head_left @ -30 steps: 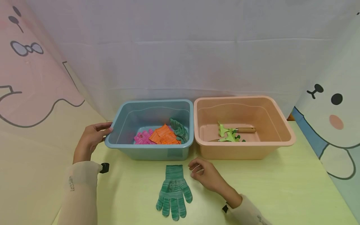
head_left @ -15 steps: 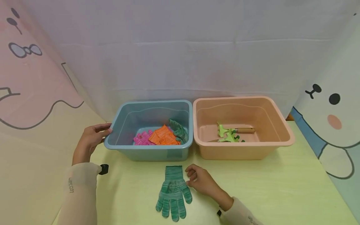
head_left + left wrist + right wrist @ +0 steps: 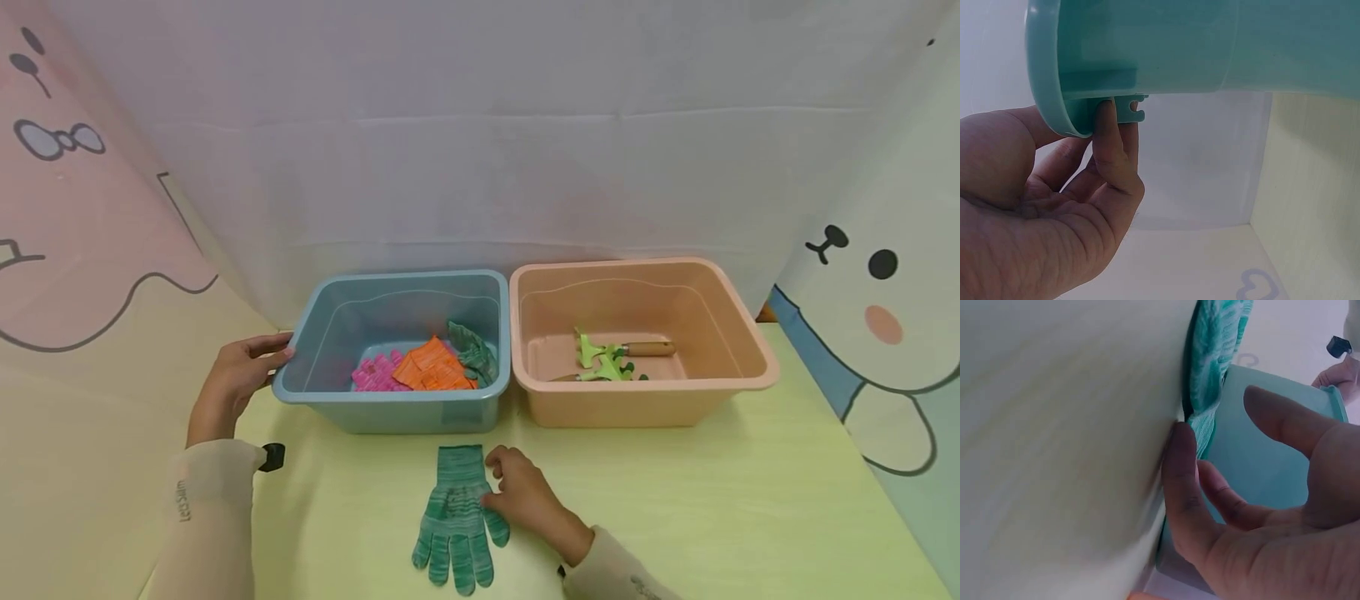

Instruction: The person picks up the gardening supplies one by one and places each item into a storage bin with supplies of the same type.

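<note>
At the left end of the blue bin [image 3: 390, 400], my left hand [image 3: 238, 371] grips the rim; the left wrist view shows its fingers [image 3: 1113, 150] curled up under the lip. A green knit glove [image 3: 459, 508] lies palm-side up on the table, fingers toward me. My right hand [image 3: 525, 492] is at the glove's right edge, by the cuff and thumb. In the right wrist view its thumb [image 3: 1285, 422] stands apart from the fingers, and one fingertip [image 3: 1180, 440] is down at the tabletop right beside the glove. Nothing is between thumb and fingers.
Inside the blue bin lie a pink glove [image 3: 378, 372], an orange glove [image 3: 435, 367] and another green glove [image 3: 474, 350]. A peach bin [image 3: 611, 408] stands against its right side, holding small green garden tools [image 3: 600, 358] with wooden handles. White cloth [image 3: 480, 150] hangs behind.
My right hand has moved left and slightly toward me, from beside the bins' gap to the glove's edge. The left hand keeps its grip on the blue bin's rim.
</note>
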Demonstrator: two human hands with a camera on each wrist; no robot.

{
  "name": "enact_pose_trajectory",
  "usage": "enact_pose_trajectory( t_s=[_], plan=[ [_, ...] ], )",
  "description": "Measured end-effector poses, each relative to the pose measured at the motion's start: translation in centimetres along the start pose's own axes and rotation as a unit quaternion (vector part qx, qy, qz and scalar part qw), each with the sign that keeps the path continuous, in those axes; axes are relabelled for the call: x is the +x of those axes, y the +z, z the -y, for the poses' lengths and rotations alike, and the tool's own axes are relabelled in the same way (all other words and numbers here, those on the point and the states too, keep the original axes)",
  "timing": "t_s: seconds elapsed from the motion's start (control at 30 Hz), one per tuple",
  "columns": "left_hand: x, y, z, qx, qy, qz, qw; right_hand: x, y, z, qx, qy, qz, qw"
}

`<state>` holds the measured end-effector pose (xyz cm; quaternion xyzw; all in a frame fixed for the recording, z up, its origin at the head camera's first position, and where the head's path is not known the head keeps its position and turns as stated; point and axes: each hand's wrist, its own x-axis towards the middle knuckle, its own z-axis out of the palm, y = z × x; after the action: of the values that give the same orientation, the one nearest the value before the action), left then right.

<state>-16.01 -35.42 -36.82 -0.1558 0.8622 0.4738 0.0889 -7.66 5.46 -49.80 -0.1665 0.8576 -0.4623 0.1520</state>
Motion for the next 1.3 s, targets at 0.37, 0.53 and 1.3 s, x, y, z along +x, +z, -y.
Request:
enact_pose_trajectory(
  t_s=[0.37,0.53,1.3],
  plan=[
    [-0.1,0.0,0.1,-0.003,0.006,0.000,1.0000,0.4,1.3,1.1,-0.072,0.023,-0.005,0.997],
    [0.0,0.0,0.1,0.010,0.003,-0.003,0.9999,0.4,1.5,1.3,-0.096,0.020,-0.009,0.995],
    [-0.1,0.0,-0.1,0.011,0.003,-0.001,0.9999,0.3,0.2,0.5,-0.059,0.003,-0.005,0.998]
  ],
)
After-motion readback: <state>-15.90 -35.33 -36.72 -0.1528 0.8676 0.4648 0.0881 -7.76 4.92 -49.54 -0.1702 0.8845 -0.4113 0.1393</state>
